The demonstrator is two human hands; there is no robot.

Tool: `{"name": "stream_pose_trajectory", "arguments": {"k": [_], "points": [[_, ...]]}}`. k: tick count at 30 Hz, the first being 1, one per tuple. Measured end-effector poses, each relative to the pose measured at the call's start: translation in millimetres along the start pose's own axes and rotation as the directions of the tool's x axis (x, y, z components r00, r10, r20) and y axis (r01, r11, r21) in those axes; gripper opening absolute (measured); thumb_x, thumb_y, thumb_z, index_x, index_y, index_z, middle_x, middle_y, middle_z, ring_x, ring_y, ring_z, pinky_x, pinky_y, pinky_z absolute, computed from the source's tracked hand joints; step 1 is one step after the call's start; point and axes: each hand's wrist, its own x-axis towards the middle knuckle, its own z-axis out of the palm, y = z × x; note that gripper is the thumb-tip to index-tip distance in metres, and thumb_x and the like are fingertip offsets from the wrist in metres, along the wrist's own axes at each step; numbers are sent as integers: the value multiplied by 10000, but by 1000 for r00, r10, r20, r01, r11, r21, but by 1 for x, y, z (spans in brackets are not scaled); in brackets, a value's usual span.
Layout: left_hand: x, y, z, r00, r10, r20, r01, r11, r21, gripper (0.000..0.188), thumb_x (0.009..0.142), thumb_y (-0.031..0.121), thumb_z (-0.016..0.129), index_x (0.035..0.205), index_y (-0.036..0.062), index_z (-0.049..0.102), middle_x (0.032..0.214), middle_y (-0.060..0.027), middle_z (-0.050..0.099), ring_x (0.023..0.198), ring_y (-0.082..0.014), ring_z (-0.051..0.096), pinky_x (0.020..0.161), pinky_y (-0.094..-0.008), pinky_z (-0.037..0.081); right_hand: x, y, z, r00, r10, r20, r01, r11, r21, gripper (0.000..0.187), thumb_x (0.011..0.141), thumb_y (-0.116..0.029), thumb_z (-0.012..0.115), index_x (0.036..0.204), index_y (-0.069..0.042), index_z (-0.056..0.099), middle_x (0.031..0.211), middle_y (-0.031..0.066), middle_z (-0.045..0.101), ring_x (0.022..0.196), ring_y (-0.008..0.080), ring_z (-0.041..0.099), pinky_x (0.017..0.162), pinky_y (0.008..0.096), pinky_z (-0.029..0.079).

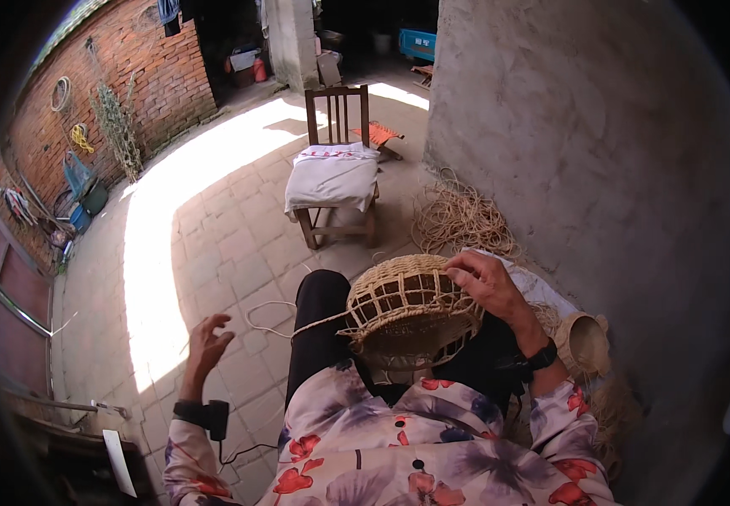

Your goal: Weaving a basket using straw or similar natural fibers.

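A half-woven straw basket [397,291] rests tilted on my lap, its open lattice side showing and a tightly woven band along its far edge. My right hand [490,287] grips it at the upper right, with fingertips on the lattice. From the basket's left side a pale straw cord [314,325] runs out over my knee and curls into a loop in the air. My left hand [207,347] is raised to the left, apart from the cord and basket. Its fingers are loosely bent with a gap to the thumb, and I see nothing in it.
Ahead stands a wooden chair [331,181] draped with white cloth, an orange-seated stool [379,133] behind it. Coiled straw cord [462,218] lies against the grey wall [593,126]. Another woven basket [584,341] sits close by my right side. A brick wall [146,72] bounds the left.
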Motion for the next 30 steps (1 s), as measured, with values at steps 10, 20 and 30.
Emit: {"name": "stream_pose_trajectory", "arguments": {"k": [10, 20, 30], "points": [[0, 219, 134, 824, 545, 154, -546, 837, -43, 249, 876, 151, 617, 1124, 129, 608, 910, -134, 660, 738, -377, 658, 629, -465, 519, 7, -8, 45, 909, -246, 336, 389, 790, -473, 237, 874, -279, 619, 913, -51, 666, 931, 171, 642, 910, 354, 606, 826, 450, 490], [-5, 195, 141, 905, 355, 234, -259, 897, -357, 150, 888, 167, 646, 970, 48, 611, 775, -188, 656, 719, -364, 661, 667, -413, 504, 4, 0, -2, 980, -42, 193, 88, 968, -237, 197, 877, -156, 577, 984, -29, 683, 932, 162, 672, 888, 327, 652, 783, 397, 507], [3, 189, 136, 904, 360, 231, -315, 926, -208, 147, 867, 172, 643, 902, 29, 643, 802, -176, 672, 779, -356, 672, 716, -415, 512, -20, 43, -5, 952, 25, 305, -34, 999, 25, 427, 1006, -372, 492, 996, 9, 684, 842, 165, 681, 824, 281, 667, 754, 347, 508]]}}
